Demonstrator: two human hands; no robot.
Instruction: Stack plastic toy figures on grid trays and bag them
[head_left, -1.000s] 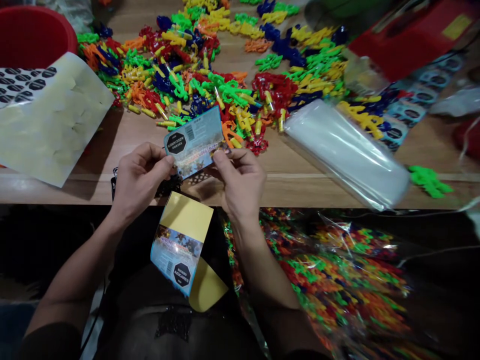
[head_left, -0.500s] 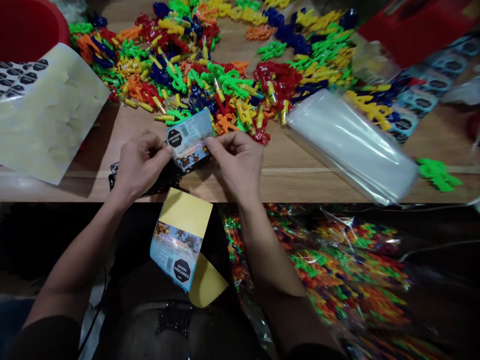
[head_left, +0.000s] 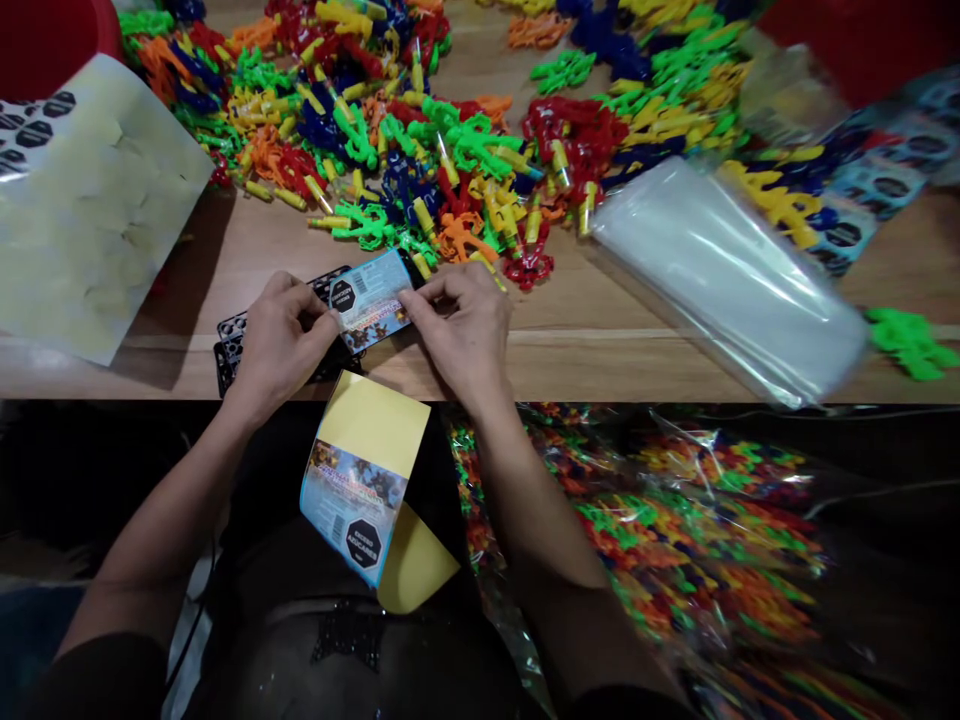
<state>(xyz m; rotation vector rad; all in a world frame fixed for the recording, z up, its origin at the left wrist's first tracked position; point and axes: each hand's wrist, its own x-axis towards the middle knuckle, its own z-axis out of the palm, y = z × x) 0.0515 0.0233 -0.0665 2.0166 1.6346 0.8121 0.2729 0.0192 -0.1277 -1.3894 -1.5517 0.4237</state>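
Between my two hands is a light-blue printed label [head_left: 375, 295] with a black octagon at its left end. My left hand [head_left: 285, 335] pinches its left edge. My right hand [head_left: 465, 325] has thumb and fingers closed on its right edge. Under the label and my left hand lies a black openwork plastic piece [head_left: 231, 345] on the table, partly hidden. Nearer my body, a strip of matching labels [head_left: 352, 495] with yellow backing hangs curled over my lap.
Colourful plastic figures [head_left: 465, 140] with yellow tubes are heaped across the table [head_left: 525, 345]. Clear plastic bags [head_left: 735, 270] lie at right, a sticker sheet [head_left: 112, 220] and red tub [head_left: 56, 45] at left. Filled bags [head_left: 697, 540] sit below the table edge.
Both hands have lowered the label slightly towards me, onto or just over the black plastic piece, more of which shows now. The view has shifted a little.
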